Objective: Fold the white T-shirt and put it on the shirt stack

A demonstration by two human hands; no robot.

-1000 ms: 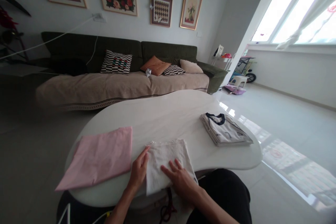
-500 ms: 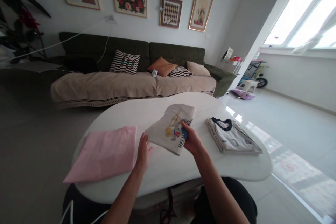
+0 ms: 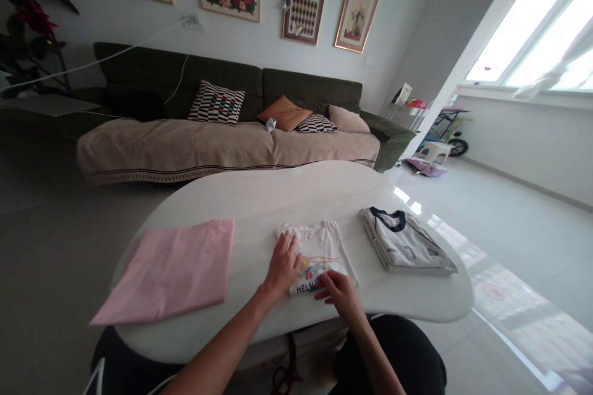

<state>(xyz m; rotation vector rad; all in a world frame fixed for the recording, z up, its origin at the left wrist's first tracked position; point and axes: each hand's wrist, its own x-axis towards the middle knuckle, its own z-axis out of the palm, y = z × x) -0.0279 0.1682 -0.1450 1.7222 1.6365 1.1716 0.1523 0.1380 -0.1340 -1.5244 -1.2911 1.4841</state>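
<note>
A folded white T-shirt with a colourful print (image 3: 319,247) lies print side up near the front edge of the white oval table (image 3: 287,197). My left hand (image 3: 283,264) rests flat on its left part, fingers spread. My right hand (image 3: 337,289) presses on the shirt's lower right corner with fingers curled down onto the cloth. A folded pink cloth (image 3: 173,268) lies to the left. A folded white shirt with a dark collar (image 3: 405,245) lies to the right.
A dark green sofa (image 3: 222,80) with a beige cover and several cushions stands behind the table. Framed pictures hang on the wall. A plant (image 3: 28,18) is at the far left. Glossy floor, a window and a small stool (image 3: 433,149) are on the right.
Half a second ago my right hand held the printed shirt up in the air, turned over. Now the shirt lies flat on the table, print up, with both hands on it.
</note>
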